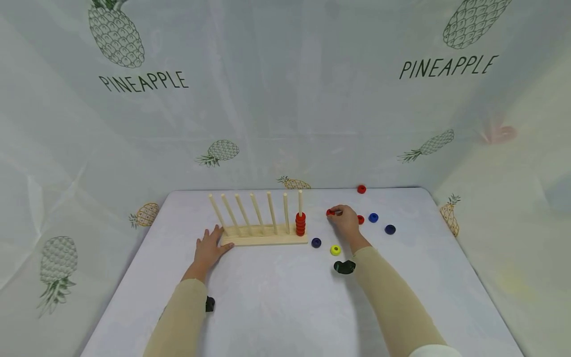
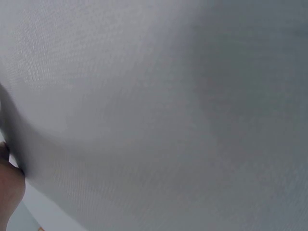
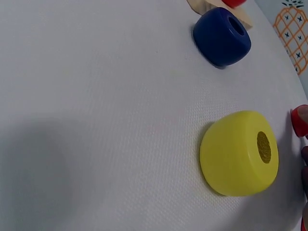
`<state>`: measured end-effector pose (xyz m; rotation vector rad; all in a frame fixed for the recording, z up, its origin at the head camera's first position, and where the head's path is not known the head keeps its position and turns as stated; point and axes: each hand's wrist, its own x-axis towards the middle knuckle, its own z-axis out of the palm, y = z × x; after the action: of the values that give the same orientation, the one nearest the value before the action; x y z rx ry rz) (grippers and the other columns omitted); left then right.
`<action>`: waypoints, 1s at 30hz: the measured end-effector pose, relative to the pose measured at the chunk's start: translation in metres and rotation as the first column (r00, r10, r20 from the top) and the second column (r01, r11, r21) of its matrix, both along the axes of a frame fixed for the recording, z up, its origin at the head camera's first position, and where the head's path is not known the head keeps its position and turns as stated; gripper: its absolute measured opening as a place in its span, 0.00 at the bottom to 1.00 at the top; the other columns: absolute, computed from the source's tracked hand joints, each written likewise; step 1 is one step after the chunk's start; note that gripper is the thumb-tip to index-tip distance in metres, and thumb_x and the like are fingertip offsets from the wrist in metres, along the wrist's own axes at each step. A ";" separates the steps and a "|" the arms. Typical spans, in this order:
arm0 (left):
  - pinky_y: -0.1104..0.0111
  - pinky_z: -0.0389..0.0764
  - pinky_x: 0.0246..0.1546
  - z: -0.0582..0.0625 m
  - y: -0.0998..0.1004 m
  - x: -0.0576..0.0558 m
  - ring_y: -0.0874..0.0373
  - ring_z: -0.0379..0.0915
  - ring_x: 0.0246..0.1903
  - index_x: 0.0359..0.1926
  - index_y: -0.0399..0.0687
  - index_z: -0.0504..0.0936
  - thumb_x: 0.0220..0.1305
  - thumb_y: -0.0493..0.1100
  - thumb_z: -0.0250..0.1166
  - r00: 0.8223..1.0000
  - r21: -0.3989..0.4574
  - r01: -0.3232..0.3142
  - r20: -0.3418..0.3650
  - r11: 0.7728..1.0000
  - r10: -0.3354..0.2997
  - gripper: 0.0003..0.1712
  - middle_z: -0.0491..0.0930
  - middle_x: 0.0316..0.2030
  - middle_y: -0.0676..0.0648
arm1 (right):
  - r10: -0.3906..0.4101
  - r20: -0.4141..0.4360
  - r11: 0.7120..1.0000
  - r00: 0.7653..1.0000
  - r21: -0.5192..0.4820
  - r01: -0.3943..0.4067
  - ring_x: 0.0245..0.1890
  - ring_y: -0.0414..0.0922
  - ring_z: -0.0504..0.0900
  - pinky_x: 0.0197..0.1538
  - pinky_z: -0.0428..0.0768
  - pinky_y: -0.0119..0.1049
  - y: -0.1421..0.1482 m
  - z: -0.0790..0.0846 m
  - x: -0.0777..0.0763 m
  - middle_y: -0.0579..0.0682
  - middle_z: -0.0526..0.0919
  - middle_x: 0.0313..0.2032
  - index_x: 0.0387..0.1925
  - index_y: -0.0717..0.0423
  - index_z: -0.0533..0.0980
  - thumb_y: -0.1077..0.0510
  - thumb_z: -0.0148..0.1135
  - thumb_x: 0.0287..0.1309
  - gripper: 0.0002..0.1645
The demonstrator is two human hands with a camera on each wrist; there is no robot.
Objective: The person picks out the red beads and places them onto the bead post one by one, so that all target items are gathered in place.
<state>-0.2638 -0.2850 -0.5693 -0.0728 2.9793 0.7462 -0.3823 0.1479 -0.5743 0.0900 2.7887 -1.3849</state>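
White cloth covers the table (image 1: 276,307), with pineapple-printed sheeting hung behind and to both sides. Nearest, the left hand (image 1: 208,248) is laid flat with fingers spread, its fingertips touching the left end of the wooden peg rack (image 1: 265,237). The right hand (image 1: 344,220) is seen pinching a red bead (image 1: 330,212) at its fingertips, just right of the rack and apart from the rightmost peg (image 1: 300,203), on which a stack of red beads (image 1: 301,224) already sits. Loose beads lie around the wrist: a yellow bead (image 1: 335,250), a dark blue bead (image 1: 316,242), a second red one (image 1: 360,219), two more blue ones (image 1: 373,217) and, farthest, a red one at the table's back edge (image 1: 361,189). Risk is judged as follows: the pinch is shallow and the peg thin, so the hole could be missed and the bead dropped to roll away; the forearm could also sweep the yellow bead. The rack's bracing is shown only by the head view; the left wrist view gives blurred cloth and a sliver of hand (image 2: 8,187). The bore of the yellow bead (image 3: 239,153) is shown clearly by the right wrist view alone.
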 end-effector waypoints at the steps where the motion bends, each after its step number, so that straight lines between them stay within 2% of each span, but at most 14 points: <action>1: 0.33 0.35 0.65 0.000 0.000 0.000 0.28 0.34 0.70 0.72 0.34 0.57 0.65 0.57 0.64 1.000 -0.002 0.000 0.003 1.000 0.000 0.46 0.48 0.72 0.30 | -0.004 0.000 1.000 1.000 -0.001 0.004 0.45 0.52 0.75 0.49 0.77 0.46 0.000 -0.001 0.000 0.55 0.79 0.46 0.48 0.58 0.80 0.58 0.68 0.59 0.16; 12: 0.33 0.34 0.65 0.000 0.000 0.000 0.29 0.34 0.71 0.72 0.34 0.57 0.65 0.57 0.64 1.000 -0.009 -0.001 0.005 1.000 0.001 0.46 0.48 0.72 0.30 | -0.021 0.018 1.000 1.000 -0.016 0.021 0.45 0.52 0.75 0.50 0.77 0.45 -0.002 -0.001 0.002 0.54 0.79 0.46 0.48 0.57 0.80 0.59 0.67 0.60 0.14; 24: 0.34 0.34 0.65 -0.001 0.000 -0.001 0.29 0.33 0.71 0.72 0.35 0.57 0.65 0.57 0.64 1.000 0.005 0.003 0.004 1.000 -0.003 0.46 0.47 0.73 0.31 | -0.013 0.051 0.999 0.999 -0.037 0.015 0.44 0.51 0.75 0.49 0.77 0.43 0.002 -0.004 -0.003 0.53 0.79 0.45 0.48 0.54 0.80 0.58 0.67 0.60 0.14; 30: 0.33 0.35 0.65 -0.001 -0.001 -0.001 0.28 0.33 0.71 0.72 0.34 0.57 0.65 0.56 0.64 1.000 0.003 0.006 0.000 1.000 -0.006 0.45 0.47 0.72 0.30 | 0.020 0.051 0.999 0.998 -0.048 -0.018 0.43 0.51 0.76 0.47 0.77 0.43 0.003 0.003 -0.002 0.53 0.80 0.44 0.48 0.56 0.80 0.58 0.68 0.59 0.15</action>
<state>-0.2645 -0.2855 -0.5704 -0.0634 2.9772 0.7492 -0.3842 0.1507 -0.5712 0.0969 2.7063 -1.4221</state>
